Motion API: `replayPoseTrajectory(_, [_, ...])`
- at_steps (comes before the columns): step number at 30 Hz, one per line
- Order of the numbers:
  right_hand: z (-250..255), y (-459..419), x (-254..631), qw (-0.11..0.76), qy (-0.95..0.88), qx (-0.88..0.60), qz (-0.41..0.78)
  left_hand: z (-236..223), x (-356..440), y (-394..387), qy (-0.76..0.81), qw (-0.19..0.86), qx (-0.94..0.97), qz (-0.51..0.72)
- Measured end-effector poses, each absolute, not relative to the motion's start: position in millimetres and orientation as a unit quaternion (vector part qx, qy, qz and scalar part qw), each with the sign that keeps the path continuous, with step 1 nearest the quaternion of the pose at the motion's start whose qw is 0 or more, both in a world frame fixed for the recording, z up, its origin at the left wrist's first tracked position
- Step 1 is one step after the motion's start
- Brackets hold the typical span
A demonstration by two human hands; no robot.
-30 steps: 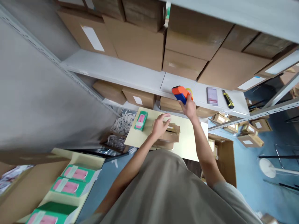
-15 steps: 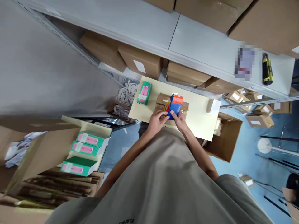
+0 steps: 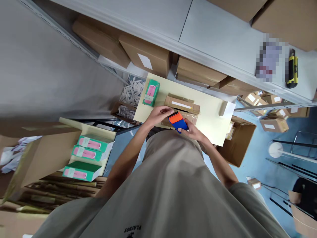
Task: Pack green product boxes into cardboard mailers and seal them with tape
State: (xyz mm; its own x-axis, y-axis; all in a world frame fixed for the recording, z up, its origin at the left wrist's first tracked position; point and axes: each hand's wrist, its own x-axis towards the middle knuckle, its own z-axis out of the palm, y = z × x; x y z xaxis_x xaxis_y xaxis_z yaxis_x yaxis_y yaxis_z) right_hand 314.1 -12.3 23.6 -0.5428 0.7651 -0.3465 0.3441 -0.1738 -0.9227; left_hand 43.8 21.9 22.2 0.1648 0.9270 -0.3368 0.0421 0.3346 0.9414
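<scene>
Head view: work is centred on the cardboard box, which lies on the pale worktop and serves here as the reference. The blue-and-orange dispenser, apparently for tape, is held above the near side of the box, tilted, its orange end towards the left. Whether it touches the box cannot be confirmed.

The right hand is closed around the blue end. The left hand is narrow, fingers gathered at the black edge of the dispenser. Owing to the small scale and the angle, I cannot tell whether anything is pinched between those fingers.

Surroundings: a green box stands left of the cardboard box, and a white box well to its right. On the shelf, beyond the cardboard box and to the right, lies a yellow-and-black cutter.

On method: the right hand should keep the body steady while the left works with a small, precise pinch. Fingertips are best kept to the side of the black edge, which may be sharp. Holding the dispenser slightly clear of the cardboard box would avoid snagging and give a better sight of the fingers.
</scene>
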Motion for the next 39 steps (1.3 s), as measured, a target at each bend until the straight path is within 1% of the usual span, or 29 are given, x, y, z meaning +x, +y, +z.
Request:
replayPoseTrajectory(5, [37.1, -1.2, 320.2, 0.137, -0.657, -0.441, 0.597, 12.8, 48.7, 21.2, 0.538, 0.603, 0.453, 0.377])
replayPoseTrajectory(10, [57.0, 14.7, 319.6, 0.09, -0.683, -0.471, 0.551, 2.6, 55.9, 15.5, 0.565, 0.581, 0.415, 0.413])
replayPoseTrajectory(16, [93.0, 48.5, 325.8, -0.017, -0.711, -0.448, 0.542, -6.3, 62.9, 6.6, 0.608, 0.564, 0.337, 0.447])
replayPoseTrajectory(20, [119.2, 75.8, 343.6, -0.111, -0.678, -0.456, 0.566, -13.4, 35.4, 12.1, 0.651, 0.506, 0.289, 0.486])
replayPoseTrajectory(23, [129.5, 94.6, 353.5, -0.145, -0.648, -0.487, 0.568, -24.5, 12.1, 23.8, 0.665, 0.487, 0.271, 0.497])
replayPoseTrajectory(27, [123.7, 112.8, 352.3, -0.151, -0.649, -0.492, 0.561, -44.7, 6.9, 36.3, 0.652, 0.501, 0.258, 0.506])
replayPoseTrajectory(32, [102.7, 120.2, 342.2, -0.189, -0.645, -0.508, 0.539, -71.2, 15.4, 38.8, 0.67, 0.505, 0.238, 0.489])
replayPoseTrajectory(39, [96.0, 121.3, 335.4, -0.193, -0.644, -0.507, 0.54, -101.6, 22.2, 42.7, 0.68, 0.517, 0.207, 0.477])
